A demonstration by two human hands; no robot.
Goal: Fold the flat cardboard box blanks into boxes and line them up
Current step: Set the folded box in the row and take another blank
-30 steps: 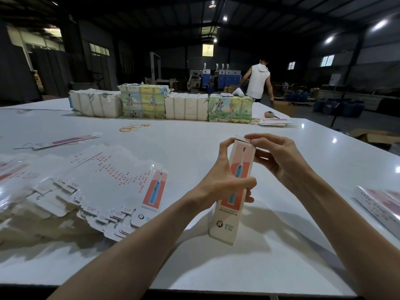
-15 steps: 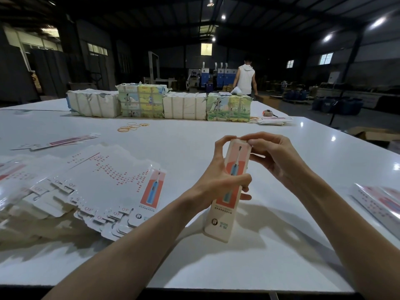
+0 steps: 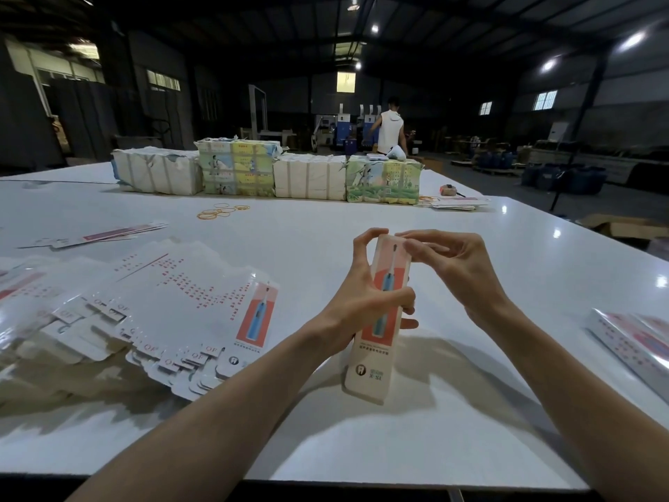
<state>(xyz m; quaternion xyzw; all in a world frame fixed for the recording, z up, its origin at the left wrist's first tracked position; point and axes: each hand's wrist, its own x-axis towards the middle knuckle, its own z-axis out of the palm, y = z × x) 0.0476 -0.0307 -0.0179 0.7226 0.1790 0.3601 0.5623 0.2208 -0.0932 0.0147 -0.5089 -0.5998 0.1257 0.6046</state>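
Head camera view, looking down over a glossy white table in a dim warehouse. Both hands meet on one narrow toothbrush box, held tilted above the table with its lower end towards the viewer. The box front shows a blue electric toothbrush on a red panel.

The left hand grips the middle of the box, thumb across the front, fingers wrapped behind, and its index finger hooks up to the top end. The right hand comes in from the other side, fingers curled, with its fingertips pressed on the top end of the box. The top flap itself is hidden under the fingers.

Left of the hands, a fanned pile of flat box blanks lies on the table, printed with the same toothbrush and small red text. Beyond that pile, further left, a few loose blanks lie apart. Right of the hands, at the frame edge, folded boxes lie side by side.

Beyond the hands, yellow rubber bands are scattered on the table. Past them, along the far edge, stands a row of strapped bundles, some white, some with colourful printing. Behind the bundles a person in a white sleeveless top stands facing away.
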